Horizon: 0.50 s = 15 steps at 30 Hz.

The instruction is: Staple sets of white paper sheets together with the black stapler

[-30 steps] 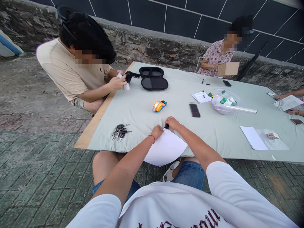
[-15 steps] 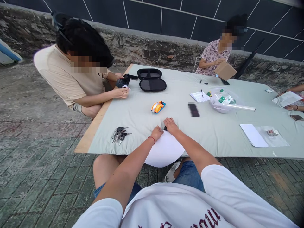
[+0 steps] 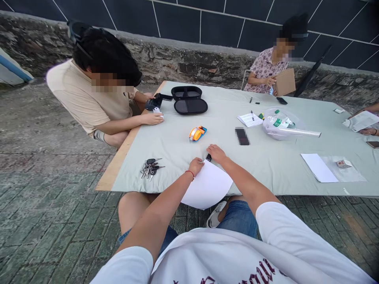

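White paper sheets [image 3: 207,183] lie partly on the table and hang over its near edge toward my lap, curving downward. My left hand [image 3: 196,165], with a red cord at the wrist, pinches the top corner of the paper. Just right of that corner, my right hand [image 3: 217,154] is closed over a small black tool [image 3: 209,157], apparently a stapler, mostly covered by the fingers. Beyond my hands sits an orange and blue tape dispenser [image 3: 197,134]. A bunch of keys [image 3: 151,169] rests to the left.
An open black case [image 3: 190,105], a phone [image 3: 242,136], a notepad with pen [image 3: 249,120] and a plastic bag with bottles [image 3: 275,128] stand farther back. More paper [image 3: 318,167] lies right. One person [image 3: 79,94] sits left; another holds a cardboard box [image 3: 286,82].
My right hand and the black tool have shifted slightly away from the paper's corner, which now shows. Across the table, the person's cardboard box has been turned more upright.
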Tool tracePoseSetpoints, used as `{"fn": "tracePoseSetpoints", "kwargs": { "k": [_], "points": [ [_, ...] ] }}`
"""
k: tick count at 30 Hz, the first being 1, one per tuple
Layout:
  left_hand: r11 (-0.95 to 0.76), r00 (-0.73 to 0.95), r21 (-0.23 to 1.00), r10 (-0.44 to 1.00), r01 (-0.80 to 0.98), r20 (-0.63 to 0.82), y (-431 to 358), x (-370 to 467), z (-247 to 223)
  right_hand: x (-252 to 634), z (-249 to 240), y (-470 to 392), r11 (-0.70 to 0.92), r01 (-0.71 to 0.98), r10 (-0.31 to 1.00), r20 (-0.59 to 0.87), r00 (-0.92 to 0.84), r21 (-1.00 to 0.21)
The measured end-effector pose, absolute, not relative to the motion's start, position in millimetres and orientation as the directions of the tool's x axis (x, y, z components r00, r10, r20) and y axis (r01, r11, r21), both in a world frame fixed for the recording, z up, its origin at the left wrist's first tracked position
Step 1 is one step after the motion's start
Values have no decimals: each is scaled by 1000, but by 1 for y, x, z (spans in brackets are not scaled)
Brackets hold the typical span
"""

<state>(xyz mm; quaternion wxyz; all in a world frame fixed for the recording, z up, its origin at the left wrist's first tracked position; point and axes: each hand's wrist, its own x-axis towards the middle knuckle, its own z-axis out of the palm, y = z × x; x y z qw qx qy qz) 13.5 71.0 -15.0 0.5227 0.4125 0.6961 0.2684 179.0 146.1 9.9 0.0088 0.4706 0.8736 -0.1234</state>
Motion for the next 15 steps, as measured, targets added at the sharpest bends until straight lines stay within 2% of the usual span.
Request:
{"fn": "tracePoseSetpoints", "kwargs": {
  "k": [6,8,10,11,14,15],
  "points": [
    [530,-158,834,847,157,-508,65,12,-11,218,27,168,315,926,936,-92,-339,-208],
    [518,-177,850,849,90,-498,61,11,-7,236,27,158,188,946,978,-36,-204,-265],
    [504,-202,864,847,12,-491,58,8,-5,253,22,134,-36,873,998,28,56,-486],
    [497,-216,867,844,-29,-491,57,7,-4,260,18,119,-153,794,981,8,195,-588],
    [489,-261,860,819,-148,-511,57,3,-6,276,6,66,-266,718,959,-104,262,-643],
    [490,-275,853,807,-181,-522,58,2,-8,279,3,49,-332,566,937,-193,292,-755]
  ]
}}
